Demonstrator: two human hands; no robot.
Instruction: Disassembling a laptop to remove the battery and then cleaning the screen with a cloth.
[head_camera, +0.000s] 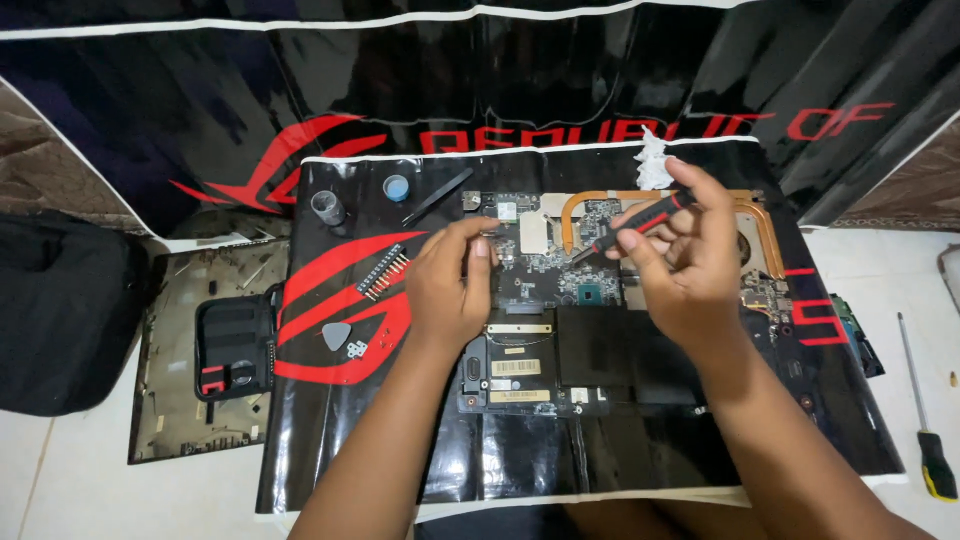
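An opened laptop chassis (580, 350) lies on a black and red mat, its circuit board (545, 265) and copper heat pipes (570, 215) bare. My right hand (685, 265) grips a red and black screwdriver (640, 222), tip pointing down-left at the board near the heat pipes. My left hand (450, 285) rests on the board's left edge, fingertips pinched together at a spot on the board; whether they hold a small part is hidden.
A row of screwdriver bits (383, 270), a grey pick (336, 336), black tweezers (437, 196) and two small round containers (328, 207) lie on the mat's left. The removed bottom cover (165, 380) with a black tool case (235, 345) sits left. A yellow-handled screwdriver (925, 420) lies far right; crumpled tissue (653, 160) behind.
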